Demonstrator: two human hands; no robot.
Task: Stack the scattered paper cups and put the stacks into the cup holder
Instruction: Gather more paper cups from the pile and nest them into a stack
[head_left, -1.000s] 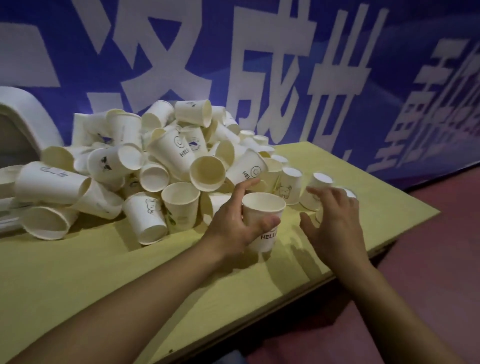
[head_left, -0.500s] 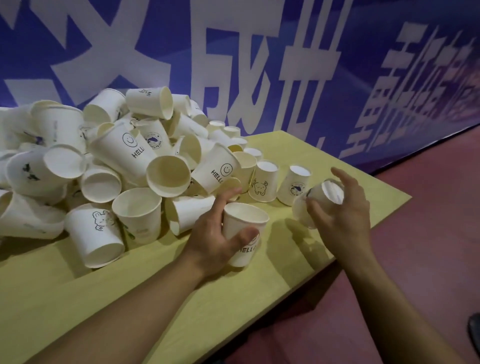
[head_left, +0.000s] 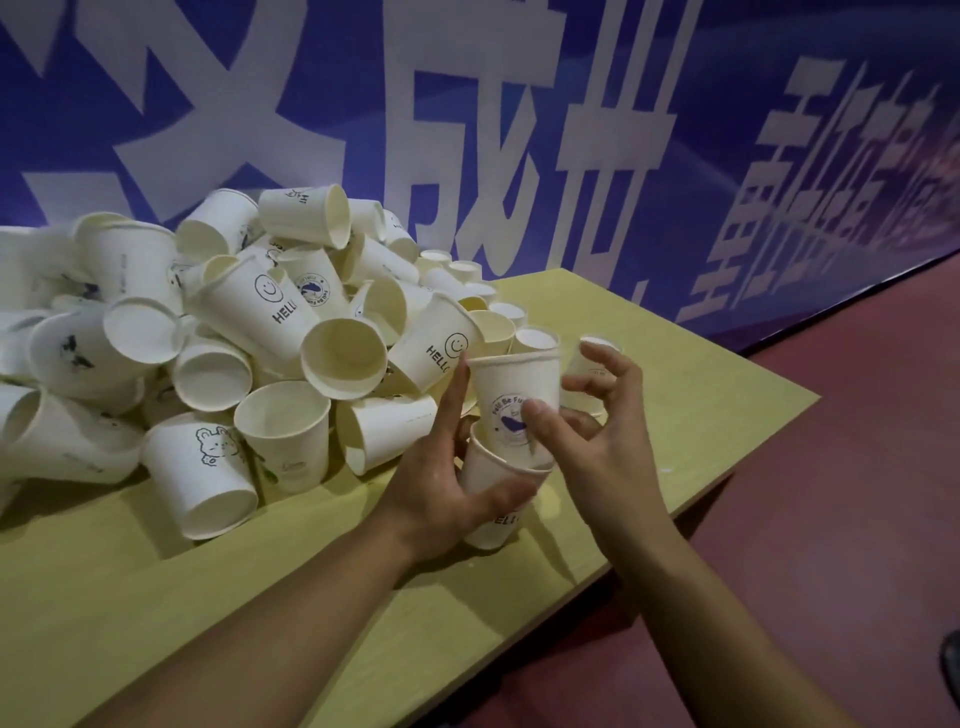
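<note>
You are nesting: your left hand (head_left: 441, 483) has a grip on the lower cup (head_left: 493, 499) standing on the tabletop (head_left: 675, 441), your right hand (head_left: 587, 441) pinches the upper cup (head_left: 517, 395) halfway in, so press it straight down.

A pale yellow-green tabletop (head_left: 691, 415) with a wood-grain surface is seen running from the lower left toward a corner at the right. Behind it, a blue banner (head_left: 727, 130) printed with large white characters is stretched across the whole background. A dark red floor (head_left: 857, 493) is shown to the right of the tabletop, and a small dark object (head_left: 951, 670), too cropped to be identified, is cut off at the right edge.
</note>
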